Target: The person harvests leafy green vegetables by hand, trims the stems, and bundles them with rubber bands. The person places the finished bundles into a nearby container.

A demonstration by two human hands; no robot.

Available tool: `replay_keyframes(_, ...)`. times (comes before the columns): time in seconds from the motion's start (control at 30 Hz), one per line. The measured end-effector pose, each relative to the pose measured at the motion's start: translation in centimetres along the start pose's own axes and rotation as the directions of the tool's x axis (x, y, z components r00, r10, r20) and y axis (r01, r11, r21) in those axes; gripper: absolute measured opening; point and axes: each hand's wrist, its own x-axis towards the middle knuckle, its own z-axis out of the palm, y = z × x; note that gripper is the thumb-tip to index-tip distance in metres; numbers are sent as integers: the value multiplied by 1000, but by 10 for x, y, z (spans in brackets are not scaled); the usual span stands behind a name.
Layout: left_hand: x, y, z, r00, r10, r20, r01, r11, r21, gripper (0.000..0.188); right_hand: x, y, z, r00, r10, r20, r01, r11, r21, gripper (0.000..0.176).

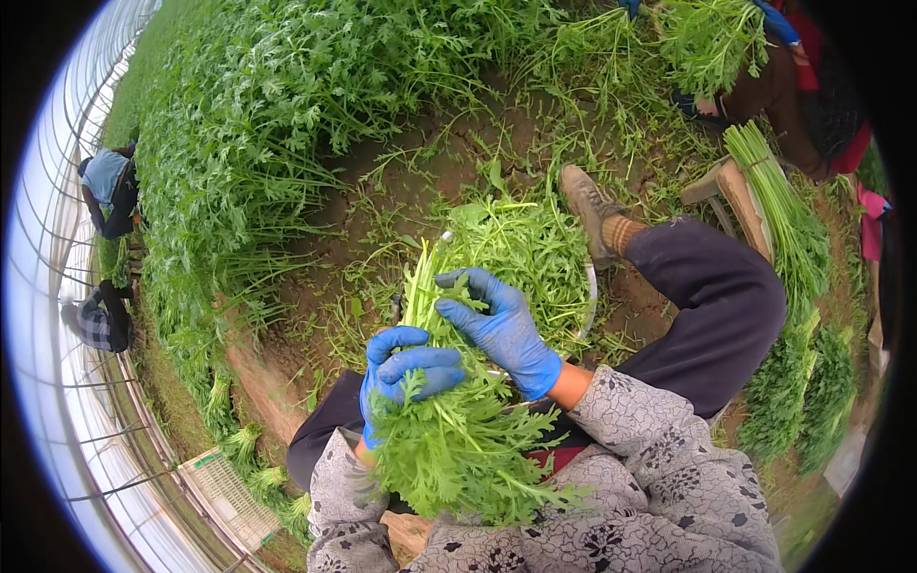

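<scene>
A bunch of leafy greens with deeply cut leaves lies across my lap, its pale stems pointing away from me. Around its middle my left hand, in a blue glove, is closed. My right hand, gloved the same way, is at the stems just beyond, thumb and forefinger curled at a small leaf; whether they pinch it is unclear. Beneath and past the hands is a round container with a pale rim, heaped with loose leaves and trimmings.
Standing greens grow at the upper left. Tied bunches line the lower left near a plastic crate. At right, a bundle rests on a wooden stool, beside a co-worker holding greens. Two people work far left.
</scene>
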Motion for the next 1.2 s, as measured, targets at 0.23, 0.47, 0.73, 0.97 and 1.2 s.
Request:
replay_keyframes(0.23,17,-15,-5,769,-217,-601,-249,765,-594,11,40,70,-60,942,-105,-319,-80,852,-518,24)
replay_keyframes(0.47,-50,-26,6,499,-661,-561,-156,568,-808,17,-1,-14,-83,949,201,-244,-211,977,-19,16)
replay_keyframes(0.73,-14,-45,23,531,-449,-719,99,875,-474,11,27,-37,44,987,84,-135,-100,989,-109,47)
replay_keyframes(0.97,-15,-41,18,345,-792,-504,-289,421,-860,24,41,48,-7,944,-2,-329,-81,968,-239,17)
replay_keyframes(1.2,-11,-39,-1,211,-779,-590,-508,428,-747,25,20,31,-69,963,71,-262,-236,697,-677,61)
